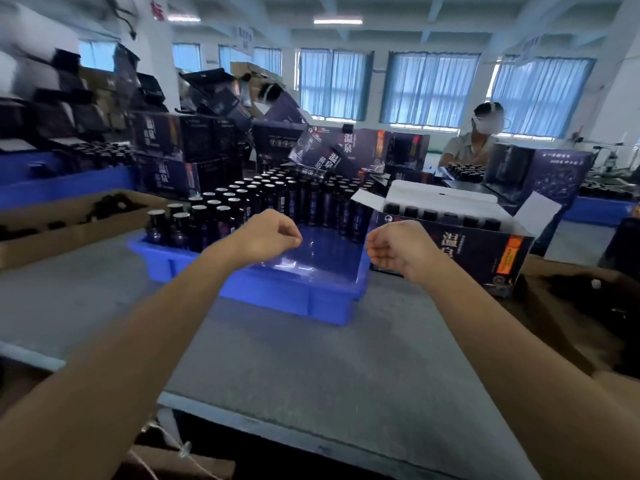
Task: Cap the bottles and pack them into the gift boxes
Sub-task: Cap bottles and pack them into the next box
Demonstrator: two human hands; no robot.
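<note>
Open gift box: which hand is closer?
Right. The right hand is at the left end of the open gift box; the left hand is farther left, over the blue tray.

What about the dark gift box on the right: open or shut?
Open. The gift box has its white flaps raised, and a row of bottle tops shows inside.

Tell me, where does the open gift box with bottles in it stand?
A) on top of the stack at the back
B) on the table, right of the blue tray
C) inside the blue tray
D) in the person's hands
B: the open gift box stands on the table just right of the blue tray, its flaps up and a row of dark bottle tops showing inside.
</note>
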